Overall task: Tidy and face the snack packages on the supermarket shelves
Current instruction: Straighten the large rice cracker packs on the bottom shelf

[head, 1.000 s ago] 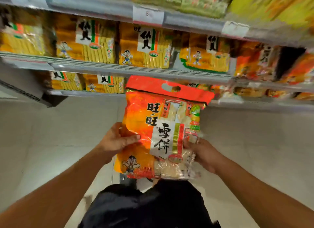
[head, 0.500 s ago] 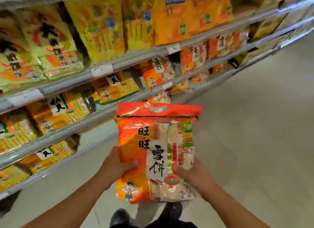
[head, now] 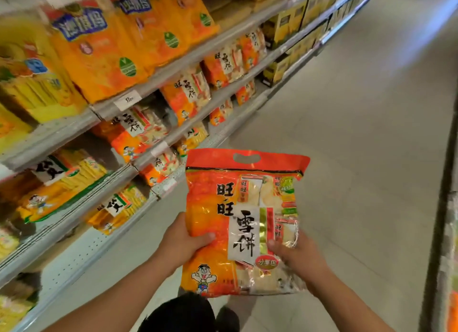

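Note:
I hold a large orange and red snack bag (head: 210, 207) upright in front of me over the aisle floor, its printed front facing me. My left hand (head: 181, 245) grips its lower left edge, thumb across the front. My right hand (head: 297, 253) grips the lower right edge, thumb on the clear window. The bag is clear of the shelves (head: 119, 101), which run along my left. Matching orange bags (head: 186, 96) stand on the middle shelf ahead.
Yellow and orange packs (head: 104, 46) fill the upper shelf. Yellow packs (head: 62, 183) lie on the lower shelves nearest me. Dark boxed goods (head: 282, 31) sit further down. Grey aisle floor (head: 359, 133) stretches ahead on the right. A dark upright fixture edge (head: 443, 207) borders the far right.
My view has swung right along the aisle, so the shelves now recede on the left. The bag has stayed upright in both hands and sits further right in view.

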The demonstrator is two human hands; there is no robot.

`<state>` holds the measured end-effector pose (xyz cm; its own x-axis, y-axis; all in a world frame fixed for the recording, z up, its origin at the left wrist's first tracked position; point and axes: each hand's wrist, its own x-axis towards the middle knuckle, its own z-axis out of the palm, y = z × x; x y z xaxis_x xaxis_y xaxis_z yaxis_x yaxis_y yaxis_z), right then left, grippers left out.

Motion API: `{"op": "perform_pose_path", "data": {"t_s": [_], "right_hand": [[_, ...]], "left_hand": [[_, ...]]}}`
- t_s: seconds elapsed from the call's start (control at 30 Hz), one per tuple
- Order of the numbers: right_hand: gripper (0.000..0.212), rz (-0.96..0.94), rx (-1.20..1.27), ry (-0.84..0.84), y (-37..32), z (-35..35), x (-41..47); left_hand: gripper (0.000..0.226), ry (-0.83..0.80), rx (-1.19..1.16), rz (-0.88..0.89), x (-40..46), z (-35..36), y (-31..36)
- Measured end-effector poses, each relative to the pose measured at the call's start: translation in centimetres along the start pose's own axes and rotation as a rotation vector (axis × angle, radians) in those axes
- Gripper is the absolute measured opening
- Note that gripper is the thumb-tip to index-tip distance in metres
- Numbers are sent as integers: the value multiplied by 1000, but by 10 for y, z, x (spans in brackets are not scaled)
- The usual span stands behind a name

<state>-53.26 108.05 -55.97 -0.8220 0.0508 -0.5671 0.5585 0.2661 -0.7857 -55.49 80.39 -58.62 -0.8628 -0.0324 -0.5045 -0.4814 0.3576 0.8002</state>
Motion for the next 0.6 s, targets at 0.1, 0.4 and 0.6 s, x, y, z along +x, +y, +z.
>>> {"op": "perform_pose_path", "data": {"t_s": [0.1, 0.4, 0.6], "right_hand": [[22, 30, 15, 18, -6, -21, 39], [30, 187, 37, 45, -50, -56, 212], [32, 163, 20, -37, -111, -82, 326]], "left_hand": [[69, -30, 26, 9, 42, 15, 20], [77, -41, 66, -89, 205, 36, 75], [69, 42, 23, -124, 299, 36, 124]]}}
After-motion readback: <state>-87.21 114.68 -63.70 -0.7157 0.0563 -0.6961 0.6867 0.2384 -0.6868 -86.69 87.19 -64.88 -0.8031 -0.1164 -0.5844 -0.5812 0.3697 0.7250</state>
